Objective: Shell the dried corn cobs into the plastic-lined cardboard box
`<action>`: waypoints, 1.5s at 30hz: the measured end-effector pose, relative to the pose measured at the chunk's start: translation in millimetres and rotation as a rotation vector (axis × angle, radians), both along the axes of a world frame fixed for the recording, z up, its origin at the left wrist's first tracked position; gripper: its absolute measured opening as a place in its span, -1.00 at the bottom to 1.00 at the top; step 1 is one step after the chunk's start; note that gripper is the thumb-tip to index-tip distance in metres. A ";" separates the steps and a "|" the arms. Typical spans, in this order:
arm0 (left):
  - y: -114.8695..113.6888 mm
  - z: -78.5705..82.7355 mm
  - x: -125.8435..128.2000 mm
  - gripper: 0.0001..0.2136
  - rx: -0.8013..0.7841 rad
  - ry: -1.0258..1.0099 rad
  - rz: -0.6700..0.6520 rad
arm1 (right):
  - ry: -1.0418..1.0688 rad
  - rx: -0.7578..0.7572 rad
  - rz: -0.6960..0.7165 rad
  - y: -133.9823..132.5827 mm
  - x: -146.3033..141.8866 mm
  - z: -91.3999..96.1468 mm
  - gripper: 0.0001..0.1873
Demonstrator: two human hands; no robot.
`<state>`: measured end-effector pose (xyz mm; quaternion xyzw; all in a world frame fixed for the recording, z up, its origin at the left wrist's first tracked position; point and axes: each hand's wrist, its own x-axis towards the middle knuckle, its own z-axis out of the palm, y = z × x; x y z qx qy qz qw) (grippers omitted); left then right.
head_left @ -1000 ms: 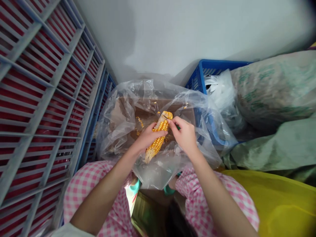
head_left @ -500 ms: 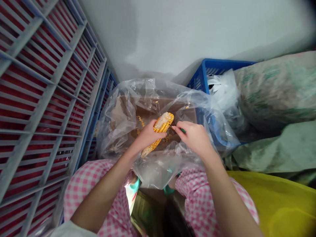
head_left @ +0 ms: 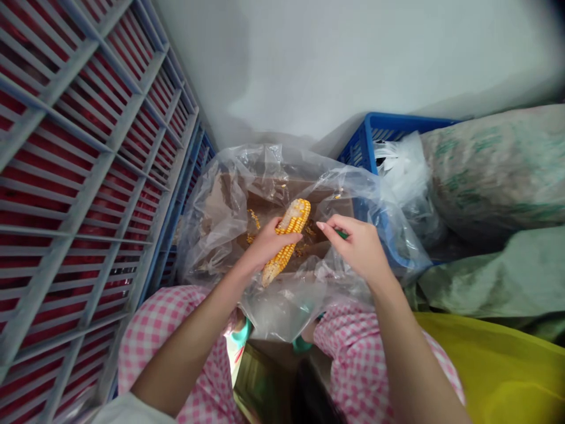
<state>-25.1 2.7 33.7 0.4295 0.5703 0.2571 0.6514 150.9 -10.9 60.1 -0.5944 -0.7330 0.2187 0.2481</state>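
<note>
My left hand (head_left: 269,244) grips a yellow-orange corn cob (head_left: 292,217) around its middle. Part of the cob's upper end is stripped pale, and its lower end points toward me. My right hand (head_left: 355,244) is apart from the cob, pinching a small green tool (head_left: 341,234) whose tip is hidden. Below the hands, a cardboard box (head_left: 265,197) lined with a clear plastic bag (head_left: 220,182) holds loose corn kernels (head_left: 253,219).
Stacked crates with grey and blue slats and red inside (head_left: 88,176) rise at left. A blue plastic crate (head_left: 388,132), green-printed sacks (head_left: 494,171) and a yellow tub (head_left: 489,359) stand at right. A white wall (head_left: 353,59) is ahead; pink gingham cloth (head_left: 150,335) lies below my arms.
My right hand has moved right, away from the cob. The cob now sits a little more upright in my left hand, and the view has shifted slightly.
</note>
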 end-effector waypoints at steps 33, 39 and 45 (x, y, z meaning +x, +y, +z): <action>0.0 -11.7 -0.4 -0.55 0.122 0.115 -0.046 | -0.235 -0.019 0.103 -6.1 -1.8 3.0 -0.71; -0.9 -9.9 -0.6 -0.60 0.212 0.304 -0.154 | -0.433 0.027 0.149 -9.5 -1.8 4.2 -0.73; -1.1 -11.9 1.7 -0.59 0.140 0.213 -0.146 | -0.447 0.026 0.161 -8.8 2.5 7.2 -0.73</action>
